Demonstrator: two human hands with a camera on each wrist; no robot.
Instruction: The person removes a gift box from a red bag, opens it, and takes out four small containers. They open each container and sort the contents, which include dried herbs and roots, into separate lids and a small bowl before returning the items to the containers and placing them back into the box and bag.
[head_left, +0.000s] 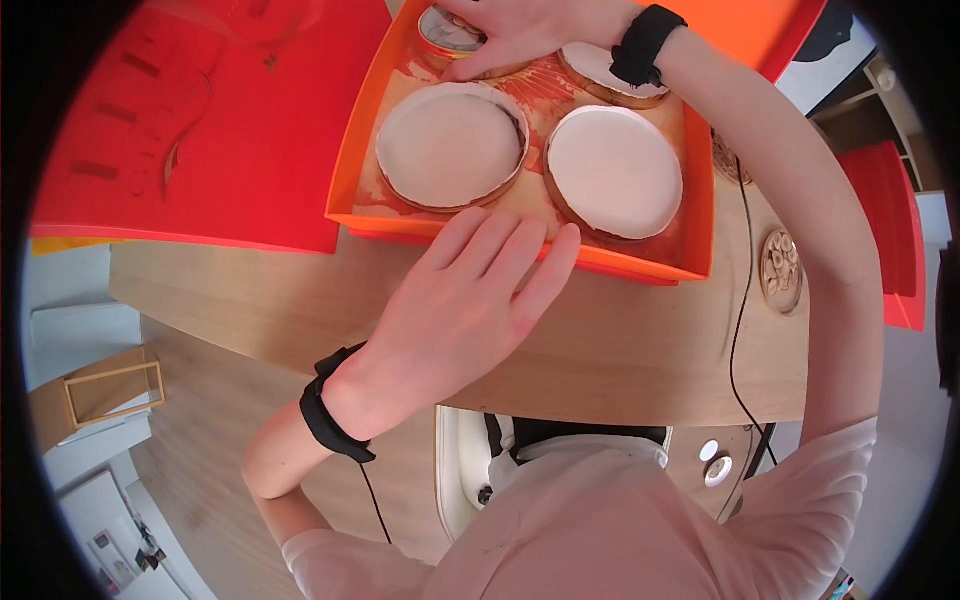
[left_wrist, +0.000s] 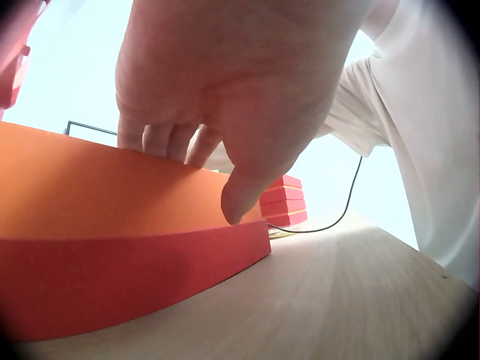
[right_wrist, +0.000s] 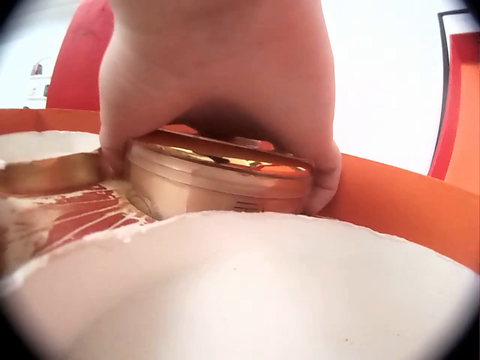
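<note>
My right hand (head_left: pixel 520 35) spans a round gold tin (right_wrist: pixel 217 184) at the far left corner of the box, thumb and fingers gripping its opposite sides. The tin's shiny lid (head_left: pixel 447 30) shows partly beside the hand in the head view. Around it is an orange box (head_left: pixel 690 200) whose patterned insert (head_left: pixel 535 95) has round white wells. My left hand (head_left: pixel 470 290) lies over the near wall, fingers extended across the rim. In the left wrist view its thumb (left_wrist: pixel 238 199) is at the outer side of the wall and the fingertips are hidden behind it.
A large red lid or panel (head_left: pixel 220 120) is left of the box. On the wooden table (head_left: pixel 640 350) to the right lie a round dish with small pieces (head_left: pixel 781 270) and a black cable (head_left: pixel 740 330). Stacked red boxes (left_wrist: pixel 283 201) appear in the left wrist view.
</note>
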